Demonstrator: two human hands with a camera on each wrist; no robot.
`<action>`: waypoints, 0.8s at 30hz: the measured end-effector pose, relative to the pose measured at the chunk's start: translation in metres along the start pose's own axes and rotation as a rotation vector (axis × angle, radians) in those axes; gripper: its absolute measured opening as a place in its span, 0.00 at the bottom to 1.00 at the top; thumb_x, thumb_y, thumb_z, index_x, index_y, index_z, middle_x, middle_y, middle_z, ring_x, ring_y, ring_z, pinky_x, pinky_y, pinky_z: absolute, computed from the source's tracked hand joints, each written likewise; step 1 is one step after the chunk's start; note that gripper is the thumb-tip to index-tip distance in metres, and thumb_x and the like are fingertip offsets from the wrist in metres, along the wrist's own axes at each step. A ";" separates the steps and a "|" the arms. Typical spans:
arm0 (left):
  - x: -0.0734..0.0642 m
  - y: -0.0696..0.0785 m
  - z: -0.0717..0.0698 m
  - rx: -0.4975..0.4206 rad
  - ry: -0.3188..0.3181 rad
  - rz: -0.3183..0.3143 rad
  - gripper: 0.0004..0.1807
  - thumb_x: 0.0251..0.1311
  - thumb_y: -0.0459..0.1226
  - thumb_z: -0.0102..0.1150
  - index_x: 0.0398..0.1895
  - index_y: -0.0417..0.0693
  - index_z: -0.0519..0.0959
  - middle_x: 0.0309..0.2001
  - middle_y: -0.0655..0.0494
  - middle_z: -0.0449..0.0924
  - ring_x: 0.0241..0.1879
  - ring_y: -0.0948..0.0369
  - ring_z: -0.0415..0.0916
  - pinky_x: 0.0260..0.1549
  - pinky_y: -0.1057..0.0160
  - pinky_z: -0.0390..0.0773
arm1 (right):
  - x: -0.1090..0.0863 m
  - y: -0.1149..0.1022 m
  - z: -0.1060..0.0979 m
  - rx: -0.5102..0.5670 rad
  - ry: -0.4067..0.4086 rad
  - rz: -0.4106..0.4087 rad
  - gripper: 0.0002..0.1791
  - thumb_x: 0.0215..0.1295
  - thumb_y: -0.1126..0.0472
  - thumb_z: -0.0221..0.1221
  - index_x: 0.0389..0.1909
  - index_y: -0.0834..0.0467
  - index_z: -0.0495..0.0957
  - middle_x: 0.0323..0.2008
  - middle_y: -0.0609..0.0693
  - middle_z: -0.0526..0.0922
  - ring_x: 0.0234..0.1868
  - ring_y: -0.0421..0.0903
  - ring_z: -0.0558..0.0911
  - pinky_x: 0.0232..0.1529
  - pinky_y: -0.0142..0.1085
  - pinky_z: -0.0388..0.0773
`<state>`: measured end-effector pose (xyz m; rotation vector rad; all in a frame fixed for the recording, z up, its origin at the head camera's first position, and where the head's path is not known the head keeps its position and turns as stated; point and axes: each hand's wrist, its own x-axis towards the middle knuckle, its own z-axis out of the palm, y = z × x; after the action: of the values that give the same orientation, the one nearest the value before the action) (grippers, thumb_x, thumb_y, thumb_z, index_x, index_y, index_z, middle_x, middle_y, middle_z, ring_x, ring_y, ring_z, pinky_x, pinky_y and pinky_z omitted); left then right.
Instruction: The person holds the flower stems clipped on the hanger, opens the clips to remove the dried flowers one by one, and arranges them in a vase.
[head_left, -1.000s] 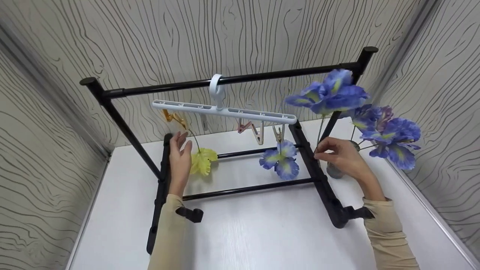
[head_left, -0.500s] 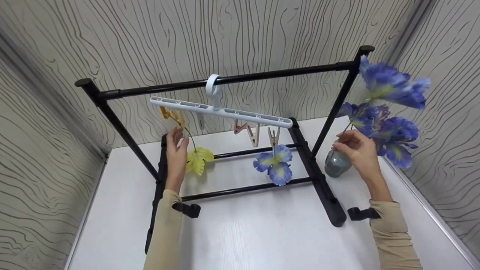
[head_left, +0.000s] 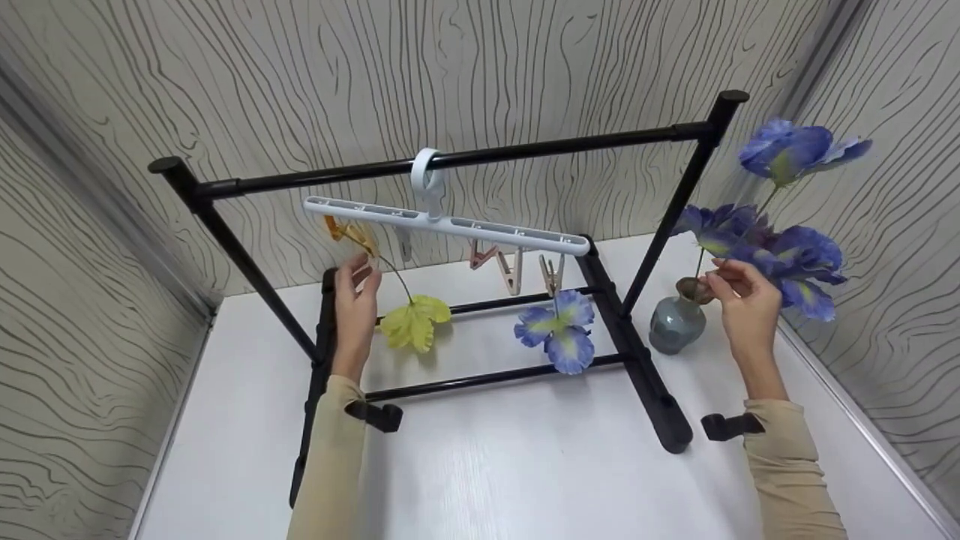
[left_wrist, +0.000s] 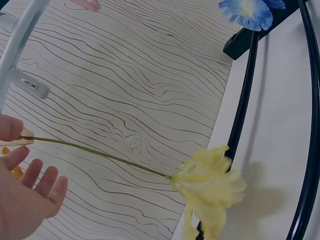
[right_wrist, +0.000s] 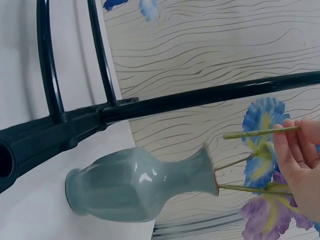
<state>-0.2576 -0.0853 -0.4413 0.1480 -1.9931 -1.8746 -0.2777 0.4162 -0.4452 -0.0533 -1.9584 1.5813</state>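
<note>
My right hand (head_left: 750, 300) pinches the green stem of a blue iris (head_left: 795, 154) between thumb and fingers. In the right wrist view the stem's cut end (right_wrist: 240, 135) hangs above and beside the mouth of a blue-green ceramic vase (right_wrist: 125, 185), apart from it. Other irises (head_left: 799, 259) stand in the vase. My left hand (head_left: 355, 304), fingers loosely bent, is beside an orange clothespin (head_left: 349, 234) on a white hanger (head_left: 450, 223); whether it touches cannot be told. From that clothespin a yellow flower (head_left: 416, 322) hangs by its stem.
The hanger hooks over a black rack's top bar (head_left: 540, 151). Pink clothespins (head_left: 510, 271) hang from it, and a beige clothespin (head_left: 552, 274) holds another blue iris (head_left: 559, 330). The rack's right foot (head_left: 645, 375) lies beside the vase. Patterned walls enclose the white table (head_left: 480, 480).
My right hand has carried the iris rightward from the rack's upright to over the vase. My left hand has shifted slightly upward, and the hanging yellow flower has swung to the right.
</note>
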 end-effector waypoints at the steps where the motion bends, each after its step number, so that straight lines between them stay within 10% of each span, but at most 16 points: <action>1: 0.000 0.000 0.000 -0.017 0.000 -0.003 0.24 0.78 0.35 0.49 0.72 0.34 0.64 0.71 0.39 0.65 0.71 0.47 0.63 0.71 0.49 0.63 | 0.000 0.001 0.000 0.023 0.010 -0.003 0.07 0.68 0.76 0.63 0.44 0.68 0.83 0.33 0.45 0.84 0.33 0.34 0.85 0.37 0.23 0.82; 10: -0.001 -0.002 0.004 -0.091 0.010 -0.007 0.18 0.77 0.31 0.49 0.65 0.34 0.65 0.64 0.36 0.73 0.68 0.48 0.68 0.69 0.52 0.65 | 0.000 0.009 0.001 0.114 0.085 0.045 0.06 0.69 0.76 0.62 0.44 0.74 0.80 0.32 0.46 0.84 0.33 0.36 0.85 0.40 0.24 0.82; 24: -0.004 -0.009 0.002 0.073 0.000 0.038 0.14 0.77 0.34 0.54 0.58 0.31 0.76 0.58 0.35 0.78 0.64 0.44 0.73 0.64 0.47 0.71 | -0.010 0.014 0.018 0.459 0.433 0.012 0.04 0.64 0.80 0.64 0.36 0.71 0.82 0.31 0.54 0.86 0.34 0.45 0.87 0.44 0.31 0.85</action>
<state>-0.2561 -0.0824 -0.4509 0.1299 -2.0514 -1.7796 -0.2823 0.4006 -0.4636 -0.2019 -1.2442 1.8116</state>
